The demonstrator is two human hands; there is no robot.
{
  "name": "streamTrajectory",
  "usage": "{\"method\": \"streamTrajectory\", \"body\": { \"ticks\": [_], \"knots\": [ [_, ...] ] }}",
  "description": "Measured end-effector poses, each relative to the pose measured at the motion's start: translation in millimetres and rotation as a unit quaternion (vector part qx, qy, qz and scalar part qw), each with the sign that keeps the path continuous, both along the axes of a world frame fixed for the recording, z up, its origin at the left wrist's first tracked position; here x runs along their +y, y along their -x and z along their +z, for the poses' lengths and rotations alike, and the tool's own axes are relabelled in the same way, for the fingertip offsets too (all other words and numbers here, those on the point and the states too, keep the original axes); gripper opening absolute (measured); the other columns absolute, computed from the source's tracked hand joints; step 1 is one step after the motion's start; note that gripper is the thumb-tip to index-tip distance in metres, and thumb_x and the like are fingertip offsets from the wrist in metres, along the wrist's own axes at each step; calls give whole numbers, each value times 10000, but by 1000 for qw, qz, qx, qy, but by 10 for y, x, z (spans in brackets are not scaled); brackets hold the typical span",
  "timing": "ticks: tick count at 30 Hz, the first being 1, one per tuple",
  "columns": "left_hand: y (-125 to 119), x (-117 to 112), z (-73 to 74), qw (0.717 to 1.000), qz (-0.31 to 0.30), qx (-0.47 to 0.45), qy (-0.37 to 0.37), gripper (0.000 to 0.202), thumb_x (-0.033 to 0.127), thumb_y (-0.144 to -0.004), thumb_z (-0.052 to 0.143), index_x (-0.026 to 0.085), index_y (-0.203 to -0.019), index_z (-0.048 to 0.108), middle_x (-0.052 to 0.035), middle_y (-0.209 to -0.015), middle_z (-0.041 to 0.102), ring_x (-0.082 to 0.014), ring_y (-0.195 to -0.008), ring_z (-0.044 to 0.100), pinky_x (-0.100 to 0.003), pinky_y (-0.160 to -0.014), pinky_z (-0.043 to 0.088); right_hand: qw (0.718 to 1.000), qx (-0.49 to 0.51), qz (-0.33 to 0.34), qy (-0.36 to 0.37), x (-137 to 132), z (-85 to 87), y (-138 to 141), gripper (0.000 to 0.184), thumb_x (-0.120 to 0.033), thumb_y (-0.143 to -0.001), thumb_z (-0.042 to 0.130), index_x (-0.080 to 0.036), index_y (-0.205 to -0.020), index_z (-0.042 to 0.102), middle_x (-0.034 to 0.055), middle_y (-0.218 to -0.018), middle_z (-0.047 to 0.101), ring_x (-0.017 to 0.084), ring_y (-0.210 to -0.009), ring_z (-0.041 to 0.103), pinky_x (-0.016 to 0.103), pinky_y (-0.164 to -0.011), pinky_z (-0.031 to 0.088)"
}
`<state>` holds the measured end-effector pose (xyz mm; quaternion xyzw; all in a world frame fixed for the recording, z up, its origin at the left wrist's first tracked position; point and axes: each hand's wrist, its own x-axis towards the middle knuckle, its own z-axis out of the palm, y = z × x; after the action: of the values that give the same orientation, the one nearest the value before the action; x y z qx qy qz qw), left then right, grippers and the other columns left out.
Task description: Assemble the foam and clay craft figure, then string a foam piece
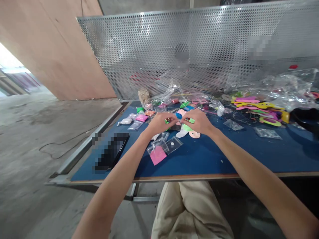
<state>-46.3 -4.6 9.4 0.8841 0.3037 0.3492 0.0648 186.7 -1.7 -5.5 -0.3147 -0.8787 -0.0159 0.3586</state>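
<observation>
Both hands meet over the middle of the blue table. My left hand is closed in a pinch, and a small red and green piece shows at its fingertips. My right hand is also pinched, its fingers on a small green foam piece. A blue piece sits between the two hands. Just under them lie a pale pink foam shape and small clear bags, one with a pink square and one with a white dot.
A dark phone lies near the table's left edge. Colourful foam shapes and crumpled clear plastic bags fill the back right. A perforated metal screen stands behind the table. My knees show below the front edge.
</observation>
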Motion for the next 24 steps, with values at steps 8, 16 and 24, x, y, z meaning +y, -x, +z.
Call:
{"method": "streamTrajectory", "body": {
  "ticks": [8,16,24],
  "knots": [
    [-46,8,-4,999,4,-5,-34,243,349,-949,547,202,-1008,730,-46,-891,735,-144,-797,652,-266,-746,488,1000,18,-14,9,-3,2,-3,268,-472,-940,557,-249,-892,698,5,-838,710,191,-783,600,364,-810,354],
    [-15,15,34,999,31,-17,12,271,385,-934,563,202,-917,762,-27,-835,752,-122,-727,666,-229,-677,478,999,33,-10,-1,-7,21,6,278,-460,-941,559,-247,-844,710,1,-814,709,181,-767,589,379,-842,365],
    [503,260,98,987,130,56,72,288,430,-933,518,215,-945,709,-35,-926,738,-145,-789,652,-265,-729,487,991,-91,-34,93,197,32,-380,404,-550,-894,547,-271,-1165,655,56,-1216,665,293,-1121,575,441,-937,439]
  ]
}}
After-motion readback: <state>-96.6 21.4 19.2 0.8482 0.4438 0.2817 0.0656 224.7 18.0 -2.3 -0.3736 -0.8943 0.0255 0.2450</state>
